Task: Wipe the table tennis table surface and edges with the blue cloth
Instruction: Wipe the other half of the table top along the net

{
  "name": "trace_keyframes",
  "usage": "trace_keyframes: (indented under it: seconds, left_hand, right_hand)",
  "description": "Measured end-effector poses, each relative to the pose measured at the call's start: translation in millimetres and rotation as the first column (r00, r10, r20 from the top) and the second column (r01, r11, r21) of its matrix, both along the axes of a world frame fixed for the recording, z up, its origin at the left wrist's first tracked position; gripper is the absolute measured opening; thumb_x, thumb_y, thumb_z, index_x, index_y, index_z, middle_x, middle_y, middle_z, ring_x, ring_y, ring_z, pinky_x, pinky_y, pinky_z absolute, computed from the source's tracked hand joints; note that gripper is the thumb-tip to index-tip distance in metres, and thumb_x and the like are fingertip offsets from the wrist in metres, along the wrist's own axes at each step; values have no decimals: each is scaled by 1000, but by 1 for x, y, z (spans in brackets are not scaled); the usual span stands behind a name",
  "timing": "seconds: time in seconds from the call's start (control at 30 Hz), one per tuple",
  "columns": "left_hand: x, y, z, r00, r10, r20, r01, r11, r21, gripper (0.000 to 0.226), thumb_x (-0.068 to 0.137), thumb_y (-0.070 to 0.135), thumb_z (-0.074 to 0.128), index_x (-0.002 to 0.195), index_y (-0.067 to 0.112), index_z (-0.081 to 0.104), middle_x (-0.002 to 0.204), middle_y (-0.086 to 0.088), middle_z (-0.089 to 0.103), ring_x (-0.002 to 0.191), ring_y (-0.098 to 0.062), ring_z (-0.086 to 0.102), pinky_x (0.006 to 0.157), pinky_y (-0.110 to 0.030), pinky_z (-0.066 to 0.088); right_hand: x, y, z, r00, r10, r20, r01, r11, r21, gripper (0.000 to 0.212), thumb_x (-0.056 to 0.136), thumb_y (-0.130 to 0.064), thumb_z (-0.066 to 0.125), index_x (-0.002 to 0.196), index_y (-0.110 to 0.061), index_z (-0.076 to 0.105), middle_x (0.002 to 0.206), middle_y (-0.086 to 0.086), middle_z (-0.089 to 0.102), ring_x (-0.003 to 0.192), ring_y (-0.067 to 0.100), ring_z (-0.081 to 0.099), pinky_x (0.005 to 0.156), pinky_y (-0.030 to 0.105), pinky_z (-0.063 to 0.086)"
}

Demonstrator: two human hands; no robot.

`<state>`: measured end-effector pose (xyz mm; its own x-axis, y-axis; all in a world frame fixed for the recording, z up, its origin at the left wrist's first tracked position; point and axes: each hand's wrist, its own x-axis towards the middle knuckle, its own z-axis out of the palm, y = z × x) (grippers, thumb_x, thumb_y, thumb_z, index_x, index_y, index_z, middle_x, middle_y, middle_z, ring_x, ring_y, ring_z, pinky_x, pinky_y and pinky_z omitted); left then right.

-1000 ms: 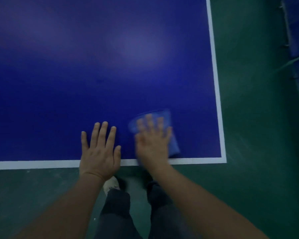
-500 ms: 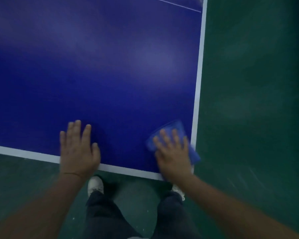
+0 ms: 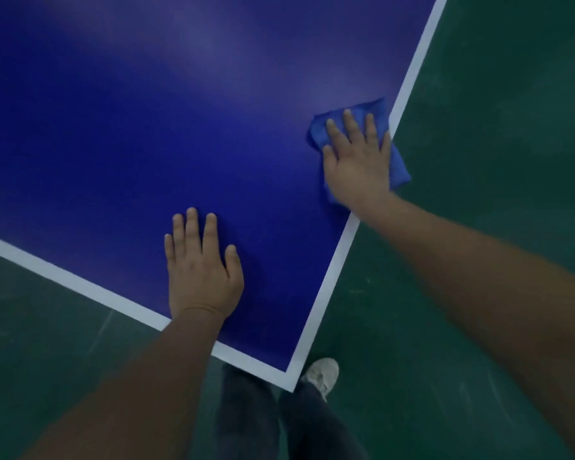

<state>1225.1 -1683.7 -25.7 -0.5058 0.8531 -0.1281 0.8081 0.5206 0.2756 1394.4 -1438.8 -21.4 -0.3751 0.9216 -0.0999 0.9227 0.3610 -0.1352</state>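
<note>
While braced flat on the blue top near the corner, left hand lay w/ fingers straight and a little spread, holding nothing, wrist over the white border line of the near end. Served as a prop, by the look of it, not as a wiper.

Further right: table tennis table ran off toward the top of the view, smooth, faintly glossy, rigid. Judged hard and slick, so little drag under a cloth.

Right again, at the side edge: right hand pressed palm-down on the blue cloth, fingers straight, slightly fanned, not curled round it. Cloth bunched and folded under the palm, sat on the side border line, one lobe hanging just past the table edge over the green floor.

Handling, as judged: cloth soft, light, limp, prob. microfibre, no stiffness of its own. Best held under a flat palm w/ weight on the middle, as done. For the edge itself, better wrapped over the rim w/ thumb below and fingers on top. Risk: overhanging lobe slipping off if pressure eased.

Below the corner: dark trousers and one pale shoe on the floor.
</note>
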Motion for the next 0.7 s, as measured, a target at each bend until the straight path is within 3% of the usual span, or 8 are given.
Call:
trace_keyframes:
  seconds: [0.1,0.17,0.27,0.33,0.4,0.5,0.57,0.7]
  left_hand:
    - [1,0,0,1000,-2,-4,2,1000,17,67,98,43,26,157,11,31,167,-14,16,156,-30,4,127,-47,2]
    - [1,0,-1,1000,-7,-21,8,999,38,66,97,40,26,155,10,34,166,-17,20,155,-33,8,126,-50,6]
    - [1,0,-3,998,-19,-59,21,999,31,65,98,40,26,157,15,33,165,-18,21,155,-35,9,125,-52,7]
    - [0,2,-2,997,-17,-69,17,1000,-3,65,98,44,25,158,19,30,166,-16,19,155,-33,6,126,-50,4]
    - [0,3,-2,997,-9,-70,8,1000,-15,66,98,46,24,159,21,29,166,-14,19,156,-31,5,126,-49,3]
    - [3,4,-2,998,11,-68,-11,1000,2,66,97,47,27,157,20,33,164,-15,24,155,-32,11,126,-50,6]
    - [4,5,-1,997,17,-70,-17,1000,6,66,96,46,28,155,19,37,162,-16,27,154,-33,15,125,-51,9]
    - [7,13,3,989,81,-122,-78,997,23,64,92,43,32,144,11,52,152,-20,39,145,-41,29,120,-55,17]
  right_hand:
    - [-14,-85,-7,949,302,-92,-293,951,97,54,99,-39,33,148,-25,49,159,6,38,148,39,28,114,67,24]
    - [-7,-137,-7,817,564,-116,-563,825,44,52,100,-43,35,148,-28,48,161,2,36,150,36,24,118,64,17]
    - [11,-131,-3,661,746,-85,-749,662,-10,52,101,-49,35,151,-34,41,163,-4,29,153,29,17,122,58,9]
    - [12,-91,-5,694,719,-30,-720,694,-16,53,99,-50,34,149,-34,45,160,-3,36,150,31,27,119,60,16]
    - [12,-37,-2,824,566,7,-566,824,9,55,99,-50,30,148,-33,47,159,-1,39,148,34,32,116,65,25]
    - [2,23,8,965,258,51,-253,963,-88,57,103,-53,17,158,-38,20,168,-7,10,155,27,2,122,59,6]
    - [-16,27,8,984,155,92,-149,986,-70,57,104,-51,16,159,-38,10,169,-7,0,155,27,-6,123,57,-3]
    - [-42,-6,10,827,561,-16,-560,823,-90,57,102,-49,17,157,-36,27,168,-5,15,155,29,1,121,60,0]
